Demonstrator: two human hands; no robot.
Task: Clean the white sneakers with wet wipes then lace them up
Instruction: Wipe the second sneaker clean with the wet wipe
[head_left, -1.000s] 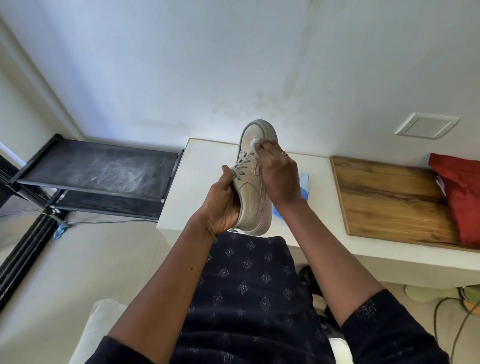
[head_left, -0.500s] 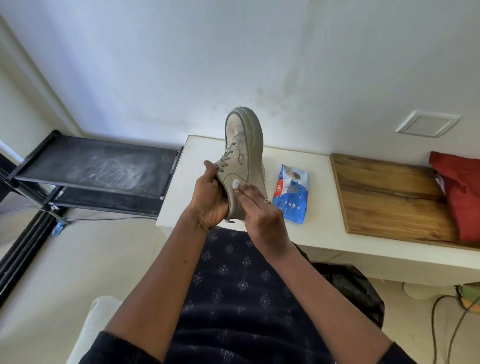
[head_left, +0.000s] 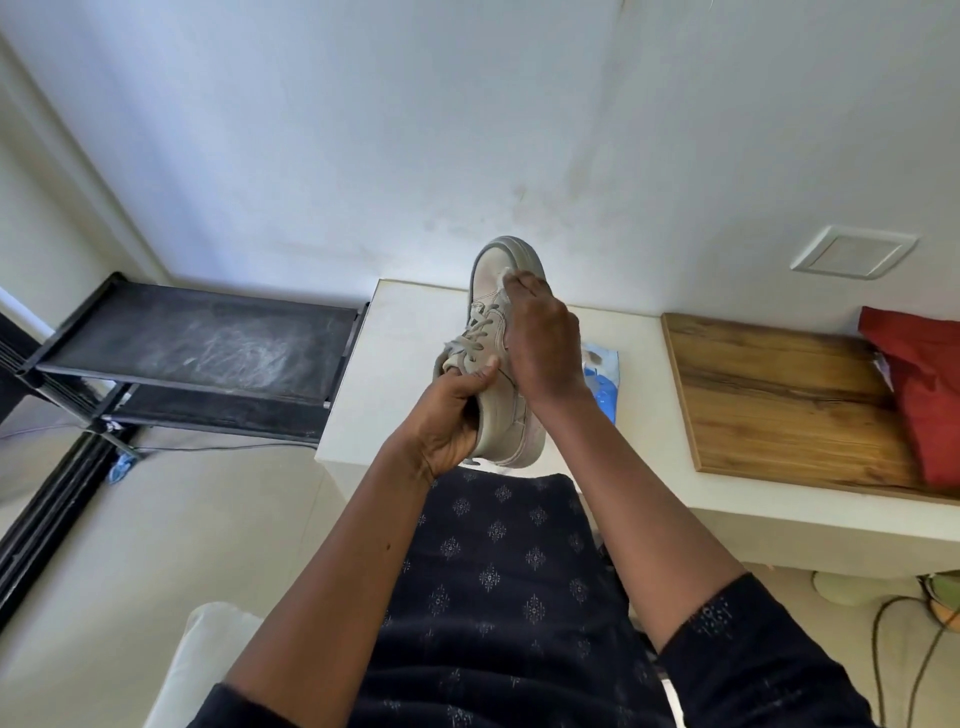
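An off-white laced sneaker (head_left: 501, 410) is held up in front of me, toe pointing away, above the near edge of the white bench (head_left: 405, 332). My left hand (head_left: 449, 415) grips it at the heel and collar, thumb on the laces. My right hand (head_left: 540, 343) lies over the sneaker's right side and toe, fingers closed on a white wet wipe (head_left: 501, 283) pressed against the toe. A blue wet-wipe pack (head_left: 602, 384) lies on the bench, mostly hidden behind my right wrist. No second sneaker is in view.
A wooden board (head_left: 779, 395) lies on the bench to the right, with a red cloth (head_left: 930, 395) at its far end. A black metal rack (head_left: 197, 353) stands to the left of the bench. Cables and slippers lie on the floor at lower right.
My right hand moved with the wipe from the sneaker's heel side up to the toe. The sneaker turned slightly and now hides most of the wipe pack.
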